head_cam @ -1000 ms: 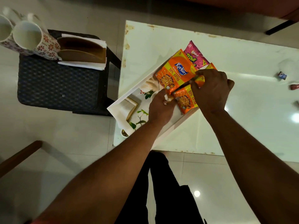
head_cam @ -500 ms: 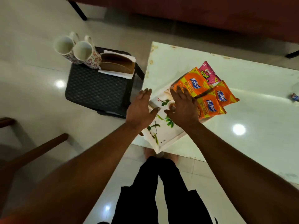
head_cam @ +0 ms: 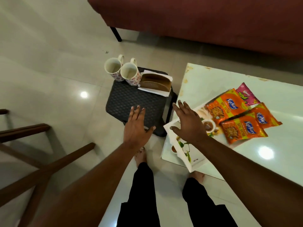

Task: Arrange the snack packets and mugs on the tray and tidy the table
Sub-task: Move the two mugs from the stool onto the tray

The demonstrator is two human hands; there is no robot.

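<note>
Done: snack packets (head_cam: 236, 115) lie on tray (head_cam: 195, 159), counter's (head_cam: 282, 169) near-left corner
Left: two floral mugs (head_cam: 124, 72) on stool's (head_cam: 136, 99) far-left corner
Fingers: left hand (head_cam: 136, 128), right hand (head_cam: 188, 123) spread, empty

Pretty much everything readable is on the snack packets. The upper orange packet (head_cam: 227, 106) has the blue "Kurkure" logo with "50% EXTRA" on a yellow band below it. The front orange packet (head_cam: 242, 129) says the same, "Kurkure" plus "50% EXTRA". The right orange packet (head_cam: 264, 117) only shows the "Kurkure" logo. The pink packet (head_cam: 247, 95) has "Bingo!" up top, but I can't make out the green lettering under it. The tray (head_cam: 195, 161) has a tiny dark print line by its near corner, too small to read.
</note>
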